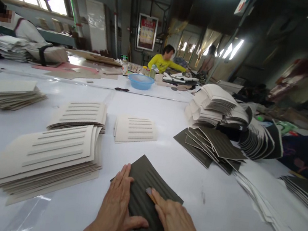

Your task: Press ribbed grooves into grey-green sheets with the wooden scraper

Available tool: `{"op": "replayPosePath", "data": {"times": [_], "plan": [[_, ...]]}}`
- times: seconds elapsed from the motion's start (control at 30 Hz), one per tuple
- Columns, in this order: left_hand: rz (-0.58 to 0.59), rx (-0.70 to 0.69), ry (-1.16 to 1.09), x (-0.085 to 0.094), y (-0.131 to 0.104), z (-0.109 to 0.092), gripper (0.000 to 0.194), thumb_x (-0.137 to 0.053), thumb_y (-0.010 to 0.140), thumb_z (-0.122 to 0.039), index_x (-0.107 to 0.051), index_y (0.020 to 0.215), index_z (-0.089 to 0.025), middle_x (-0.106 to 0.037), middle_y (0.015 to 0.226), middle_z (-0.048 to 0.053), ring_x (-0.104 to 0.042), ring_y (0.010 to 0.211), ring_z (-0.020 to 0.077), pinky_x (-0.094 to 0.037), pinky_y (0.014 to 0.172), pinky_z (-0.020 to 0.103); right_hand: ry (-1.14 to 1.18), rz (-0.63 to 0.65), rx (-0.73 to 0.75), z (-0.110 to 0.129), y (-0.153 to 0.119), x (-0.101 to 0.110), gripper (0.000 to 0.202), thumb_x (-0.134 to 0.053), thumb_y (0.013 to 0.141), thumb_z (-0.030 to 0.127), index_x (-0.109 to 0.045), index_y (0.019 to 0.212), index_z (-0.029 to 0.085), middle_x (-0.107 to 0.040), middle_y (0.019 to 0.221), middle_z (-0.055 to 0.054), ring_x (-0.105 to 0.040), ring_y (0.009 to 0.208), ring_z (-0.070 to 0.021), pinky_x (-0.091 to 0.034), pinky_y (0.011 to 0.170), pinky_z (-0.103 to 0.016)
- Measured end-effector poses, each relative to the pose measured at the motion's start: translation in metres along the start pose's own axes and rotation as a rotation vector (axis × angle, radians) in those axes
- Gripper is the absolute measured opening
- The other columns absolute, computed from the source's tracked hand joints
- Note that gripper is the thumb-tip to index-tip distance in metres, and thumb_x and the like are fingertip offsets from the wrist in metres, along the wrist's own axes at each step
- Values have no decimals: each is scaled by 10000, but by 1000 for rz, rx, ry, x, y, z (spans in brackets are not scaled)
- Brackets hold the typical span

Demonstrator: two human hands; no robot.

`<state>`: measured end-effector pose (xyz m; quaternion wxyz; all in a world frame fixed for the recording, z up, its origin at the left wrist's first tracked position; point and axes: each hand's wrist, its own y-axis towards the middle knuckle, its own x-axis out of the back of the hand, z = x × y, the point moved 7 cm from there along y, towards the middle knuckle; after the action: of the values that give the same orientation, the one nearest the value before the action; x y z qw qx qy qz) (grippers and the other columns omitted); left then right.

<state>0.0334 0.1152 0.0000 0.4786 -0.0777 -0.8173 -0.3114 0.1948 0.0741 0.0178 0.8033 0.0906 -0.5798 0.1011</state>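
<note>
A dark grey-green sheet [153, 181] with raised parallel ridges lies slantwise on the white table in front of me. My left hand [118, 199] rests flat on its left side, fingers stretched forward and thumb out across the lower part. Over the right side, my right hand [174, 221] is closed around a small flat tool [149, 191] with a greyish tip, which touches the sheet between the ridges. Most of the tool is hidden by the fingers, so its exact kind does not show.
Cream ridged panels are stacked at left [58, 151], behind them [80, 114] and ahead [136, 130]. Dark sheets [213, 147] lie fanned out at right, near white papers [269, 198]. A blue basin [141, 82] stands further back. Co-workers sit beyond, one in a yellow top [161, 63].
</note>
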Motion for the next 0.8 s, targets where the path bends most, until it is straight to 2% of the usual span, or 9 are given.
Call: {"op": "replayPosePath", "data": {"times": [0.1, 0.17, 0.23, 0.3, 0.4, 0.5, 0.57, 0.67, 0.8], "plan": [[-10, 24, -1, -2, 0, 2, 1370, -842, 488, -682, -104, 1487, -104, -242, 1529, 316, -289, 1398, 467, -412, 1033, 626, 18, 43, 73, 20, 51, 2, 442, -341, 996, 219, -509, 1404, 188, -692, 1133, -133, -659, 962, -253, -516, 854, -376], [-11, 25, -2, -3, 0, 4, 1422, -821, 494, -714, -27, 1506, -108, -265, 1518, 318, -307, 1390, 465, -419, 1023, 627, 49, 35, 112, 24, 76, 8, 421, -375, 994, 217, -537, 1382, 235, -682, 1176, -104, -648, 995, -235, -507, 882, -360], [-12, 6, 0, -2, 1, 6, 1407, -768, 521, -771, -27, 1506, -92, -292, 1502, 328, -310, 1393, 456, -418, 1029, 619, 80, 22, 126, 18, 84, 17, 395, -407, 1001, 246, -549, 1365, 305, -690, 1171, -45, -650, 995, -192, -503, 882, -301], [0, -9, 9, 2, 1, 8, 1283, -692, 571, -818, -164, 1476, -79, -310, 1492, 330, -303, 1398, 451, -408, 1042, 618, 96, -7, 100, 4, 70, 29, 375, -416, 1013, 293, -546, 1359, 355, -708, 1100, -9, -664, 942, -164, -512, 834, -261], [73, -20, 29, 6, 2, 11, 1011, -641, 638, -818, -430, 1317, -99, -317, 1502, 307, -279, 1411, 445, -366, 1076, 634, 67, -73, 24, -24, 15, 41, 389, -378, 1029, 298, -511, 1382, 393, -699, 928, 1, -673, 773, -142, -520, 714, -233], [146, -25, 26, 9, 2, 13, 905, -656, 660, -788, -490, 1251, -123, -297, 1524, 282, -265, 1422, 426, -344, 1100, 632, -45, -73, 58, -42, -44, 37, 452, -376, 1015, 232, -441, 1437, 381, -655, 856, 3, -659, 682, -127, -505, 623, -203], [150, -27, 27, 9, 2, 13, 904, -663, 659, -781, -480, 1260, -130, -282, 1533, 277, -258, 1426, 420, -350, 1098, 628, -139, -40, 94, -50, -67, 28, 498, -403, 1000, 200, -392, 1466, 378, -626, 825, 13, -648, 642, -124, -493, 586, -198], [125, -43, 42, 7, 1, 14, 928, -660, 654, -788, -457, 1273, -127, -271, 1534, 284, -252, 1426, 426, -362, 1087, 630, -230, 23, 128, -53, -72, 16, 543, -461, 986, 197, -344, 1488, 370, -605, 815, 22, -639, 631, -126, -479, 572, -206], [84, -64, 38, 5, -1, 14, 998, -629, 670, -804, -371, 1339, -109, -274, 1526, 301, -255, 1425, 423, -368, 1088, 616, -274, 106, 196, -43, -50, 12, 654, -511, 911, 78, -342, 1489, 332, -625, 873, 8, -642, 683, -144, -476, 623, -238]]}}
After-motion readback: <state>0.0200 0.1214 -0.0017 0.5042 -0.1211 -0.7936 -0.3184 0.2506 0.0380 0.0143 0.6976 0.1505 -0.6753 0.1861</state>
